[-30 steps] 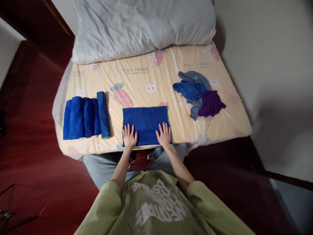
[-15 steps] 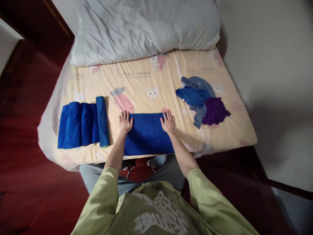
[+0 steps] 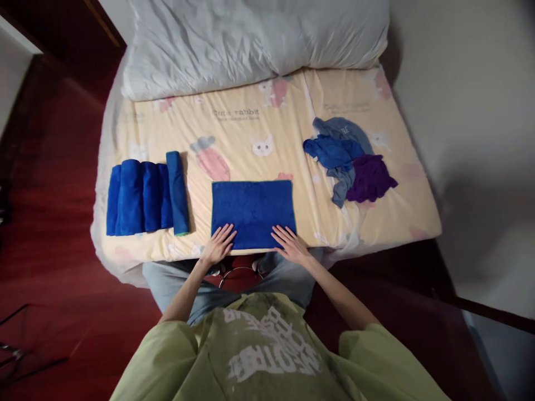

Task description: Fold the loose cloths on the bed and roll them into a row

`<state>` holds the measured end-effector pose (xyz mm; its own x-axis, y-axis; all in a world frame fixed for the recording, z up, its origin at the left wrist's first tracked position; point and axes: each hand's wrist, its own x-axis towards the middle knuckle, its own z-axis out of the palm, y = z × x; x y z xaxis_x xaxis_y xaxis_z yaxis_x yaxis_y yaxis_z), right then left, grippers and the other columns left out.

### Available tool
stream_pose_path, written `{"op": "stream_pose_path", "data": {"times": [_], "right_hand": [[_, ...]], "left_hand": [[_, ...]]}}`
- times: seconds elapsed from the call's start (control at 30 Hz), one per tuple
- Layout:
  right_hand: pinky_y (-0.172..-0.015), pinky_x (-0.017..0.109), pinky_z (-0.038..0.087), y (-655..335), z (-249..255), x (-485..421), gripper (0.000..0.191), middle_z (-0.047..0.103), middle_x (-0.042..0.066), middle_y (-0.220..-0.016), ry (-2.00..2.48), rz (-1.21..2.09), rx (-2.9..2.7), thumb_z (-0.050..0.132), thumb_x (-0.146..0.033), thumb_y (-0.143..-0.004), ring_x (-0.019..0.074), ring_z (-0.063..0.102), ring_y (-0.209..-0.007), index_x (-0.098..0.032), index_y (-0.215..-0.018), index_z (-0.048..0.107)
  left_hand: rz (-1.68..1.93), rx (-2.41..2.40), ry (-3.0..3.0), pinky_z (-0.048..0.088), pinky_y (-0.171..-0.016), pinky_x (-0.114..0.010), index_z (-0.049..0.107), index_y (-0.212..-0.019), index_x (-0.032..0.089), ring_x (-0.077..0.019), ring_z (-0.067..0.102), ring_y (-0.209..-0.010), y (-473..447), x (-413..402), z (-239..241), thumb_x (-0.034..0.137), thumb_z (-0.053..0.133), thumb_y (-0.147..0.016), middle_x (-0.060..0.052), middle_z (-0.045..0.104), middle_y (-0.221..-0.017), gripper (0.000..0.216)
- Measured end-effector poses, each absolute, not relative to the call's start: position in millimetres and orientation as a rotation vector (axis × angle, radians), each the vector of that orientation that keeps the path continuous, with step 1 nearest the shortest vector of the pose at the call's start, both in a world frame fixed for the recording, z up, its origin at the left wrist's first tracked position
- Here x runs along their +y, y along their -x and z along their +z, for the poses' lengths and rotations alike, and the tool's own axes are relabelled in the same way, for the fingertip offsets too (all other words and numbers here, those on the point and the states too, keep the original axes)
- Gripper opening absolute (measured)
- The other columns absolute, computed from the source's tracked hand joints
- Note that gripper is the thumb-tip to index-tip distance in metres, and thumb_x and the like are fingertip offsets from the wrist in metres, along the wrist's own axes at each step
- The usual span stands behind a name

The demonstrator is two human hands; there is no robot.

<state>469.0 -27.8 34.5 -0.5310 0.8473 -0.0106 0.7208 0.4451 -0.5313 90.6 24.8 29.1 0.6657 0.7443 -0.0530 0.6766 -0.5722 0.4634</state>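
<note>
From my remote seat I look down on a blue microfiber towel (image 3: pixel 253 207) lying flat on a rabbit-print bedsheet (image 3: pixel 246 159), at the mattress edge just in front of the person's lap. The left hand (image 3: pixel 220 243) rests on its near left corner and the right hand (image 3: pixel 290 244) on its near right, fingers extended and slightly spread, pinching nothing that I can see. I judge the towel light, limp and plush, not fragile, liable to wrinkle if pushed; the near corners look the best place to take hold. Those corners are covered by the hands, and I cannot tell how hard they press or how many layers lie there. At left, rolled blue towels (image 3: pixel 141 196) sit so close together that I cannot count them surely. At right, a crumpled clothes pile (image 3: pixel 337 151) overlaps itself, hiding each garment's shape. The gray comforter (image 3: pixel 251 47) is cut off at the top.
</note>
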Motion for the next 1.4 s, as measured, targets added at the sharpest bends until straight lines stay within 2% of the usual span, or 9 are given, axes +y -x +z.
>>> {"op": "stream_pose_path", "data": {"times": [0.13, 0.23, 0.5, 0.7, 0.87, 1.03, 1.2, 1.4], "right_hand": [[-0.130, 0.053, 0.027, -499, 23, -59, 0.053, 0.042, 0.004, -0.162, 1.449, 0.670, -2.331, 0.048, -0.032, -0.104, 0.0241, 0.037, -0.153, -0.025, -0.157, 0.045], [-0.129, 0.053, 0.032, -514, 20, -63, 0.049, 0.049, 0.004, -0.158, 1.454, 0.652, -2.279, 0.044, -0.025, -0.104, 0.0230, 0.043, -0.150, -0.024, -0.152, 0.052], [-0.124, 0.052, 0.041, -516, 18, -64, 0.046, 0.062, 0.006, -0.146, 1.459, 0.683, -2.084, 0.039, -0.017, -0.099, 0.0208, 0.055, -0.141, -0.020, -0.134, 0.069], [-0.119, 0.049, 0.047, -515, 17, -62, 0.043, 0.069, 0.008, -0.137, 1.476, 0.732, -1.912, 0.043, -0.015, -0.094, 0.0217, 0.061, -0.134, -0.018, -0.121, 0.076], [-0.113, 0.048, 0.050, -520, 9, -55, 0.037, 0.074, 0.009, -0.127, 1.514, 0.806, -1.730, 0.050, -0.021, -0.092, 0.0239, 0.068, -0.123, -0.020, -0.119, 0.076], [-0.094, 0.043, 0.058, -522, -2, -39, 0.033, 0.078, 0.015, -0.109, 1.671, 0.892, -1.499, 0.060, -0.037, -0.088, 0.0273, 0.074, -0.101, -0.014, -0.104, 0.076], [-0.082, 0.037, 0.058, -522, -11, -18, 0.034, 0.078, 0.012, -0.092, 1.781, 0.880, -1.392, 0.062, -0.050, -0.085, 0.0243, 0.072, -0.085, -0.018, -0.087, 0.071], [-0.069, 0.033, 0.054, -521, -16, -3, 0.040, 0.069, 0.005, -0.071, 1.842, 0.841, -1.380, 0.058, -0.060, -0.084, 0.0212, 0.063, -0.069, -0.022, -0.071, 0.063]], "left_hand": [[0.248, 1.240, -2.396, 0.025, -0.130, -0.051, 0.044, -0.157, 0.019, -0.0273, 0.025, -0.158, -45, -1, 22, 0.045, 0.044, -0.104, -0.012, 0.033, -0.167, 0.059], [0.253, 1.237, -2.361, 0.032, -0.127, -0.053, 0.053, -0.151, 0.022, -0.0280, 0.035, -0.154, -26, -8, 28, 0.046, 0.051, -0.101, -0.011, 0.043, -0.162, 0.056], [0.464, 1.405, -2.242, 0.044, -0.120, -0.051, 0.071, -0.127, 0.024, -0.0268, 0.052, -0.142, -35, -16, 30, 0.029, 0.049, -0.096, -0.010, 0.062, -0.146, 0.038], [0.609, 1.434, -2.152, 0.047, -0.116, -0.048, 0.075, -0.117, 0.022, -0.0259, 0.058, -0.132, -40, -12, 24, 0.023, 0.045, -0.094, -0.010, 0.069, -0.134, 0.037], [0.780, 1.560, -1.946, 0.055, -0.105, -0.040, 0.077, -0.110, 0.021, -0.0232, 0.068, -0.109, -38, -5, 22, 0.021, 0.050, -0.090, -0.011, 0.074, -0.112, 0.034], [0.659, 1.732, -1.782, 0.056, -0.090, -0.035, 0.076, -0.103, 0.018, -0.0244, 0.070, -0.092, -38, 10, 25, 0.036, 0.055, -0.090, -0.011, 0.075, -0.096, 0.031], [0.627, 1.711, -1.793, 0.053, -0.080, -0.032, 0.075, -0.098, 0.015, -0.0259, 0.071, -0.088, -40, 25, 27, 0.049, 0.048, -0.093, -0.012, 0.077, -0.093, 0.044], [0.585, 1.771, -1.749, 0.050, -0.073, -0.030, 0.074, -0.092, 0.016, -0.0260, 0.072, -0.082, -45, 34, 21, 0.049, 0.047, -0.092, -0.011, 0.077, -0.087, 0.042]]}}
